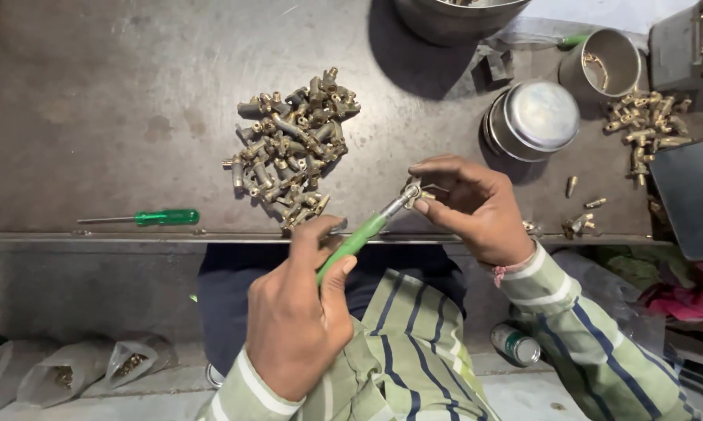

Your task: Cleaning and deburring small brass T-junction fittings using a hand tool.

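From the head camera, your left hand [297,312] grips a green-handled screwdriver [361,237], its tip set into a small brass fitting [412,190] pinched in your right hand [470,204] over the dark metal table [118,101]. Two heaps of brass fittings [291,148] [646,125] lie there, with a second green screwdriver [145,218]. Below, three clear plastic bags [67,370] sit on the floor.

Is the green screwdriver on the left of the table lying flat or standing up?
Lying flat. The spare green screwdriver rests on its side on the metal table, shaft pointing left, untouched by either hand.
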